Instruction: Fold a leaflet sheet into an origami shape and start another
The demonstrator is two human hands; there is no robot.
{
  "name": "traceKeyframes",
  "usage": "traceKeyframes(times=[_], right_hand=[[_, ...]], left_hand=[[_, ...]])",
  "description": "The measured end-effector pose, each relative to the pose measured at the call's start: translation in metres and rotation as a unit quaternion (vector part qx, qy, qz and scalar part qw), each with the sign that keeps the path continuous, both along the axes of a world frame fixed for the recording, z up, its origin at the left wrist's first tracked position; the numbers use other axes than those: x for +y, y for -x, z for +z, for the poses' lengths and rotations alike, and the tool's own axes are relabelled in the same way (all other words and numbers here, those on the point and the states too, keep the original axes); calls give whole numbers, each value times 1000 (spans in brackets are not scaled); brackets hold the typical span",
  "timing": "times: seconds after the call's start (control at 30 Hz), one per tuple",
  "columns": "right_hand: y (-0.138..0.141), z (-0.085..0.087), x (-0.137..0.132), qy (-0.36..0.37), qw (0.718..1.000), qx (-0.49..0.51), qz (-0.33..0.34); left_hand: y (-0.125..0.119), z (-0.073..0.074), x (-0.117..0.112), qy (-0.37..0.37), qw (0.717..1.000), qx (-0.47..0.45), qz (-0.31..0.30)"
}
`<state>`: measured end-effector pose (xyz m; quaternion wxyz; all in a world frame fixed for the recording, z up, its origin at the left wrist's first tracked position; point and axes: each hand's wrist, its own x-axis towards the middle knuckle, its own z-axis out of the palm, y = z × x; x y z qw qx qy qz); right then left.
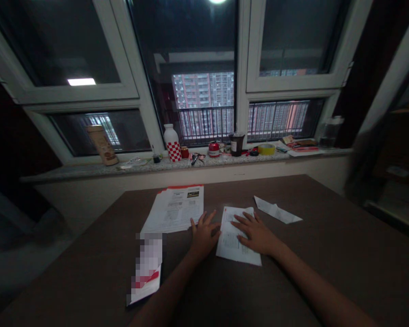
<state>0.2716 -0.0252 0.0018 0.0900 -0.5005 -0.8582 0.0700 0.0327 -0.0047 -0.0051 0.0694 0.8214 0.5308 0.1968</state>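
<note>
A folded white printed sheet lies on the dark brown table in front of me. My right hand rests flat on it, fingers spread and pointing left. My left hand lies flat on the table just left of the sheet, fingers apart, its fingertips at the sheet's left edge. Neither hand grips anything.
A stack of printed papers lies left of my hands. A folded white paper strip is at the right, a red-and-white booklet at the near left. The window sill holds a checked bottle, a canister, a tape roll, and small items.
</note>
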Motion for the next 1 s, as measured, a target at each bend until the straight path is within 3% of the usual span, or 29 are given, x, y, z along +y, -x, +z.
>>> traceKeyframes(times=[0.23, 0.53, 0.73, 1.0], right_hand=[[-2, -6, 0, -16, 1000, 6, 6], [-3, -15, -1, -40, 999, -3, 9], [-2, -15, 0, -45, 999, -4, 7], [0, -23, 0, -65, 997, -22, -23]], left_hand=[[0, -4, -1, -26, 1000, -10, 12], [-2, 11, -6, -81, 991, 60, -93], [-8, 16, 5, -49, 989, 75, -120], [-29, 12, 28, -84, 988, 74, -103]])
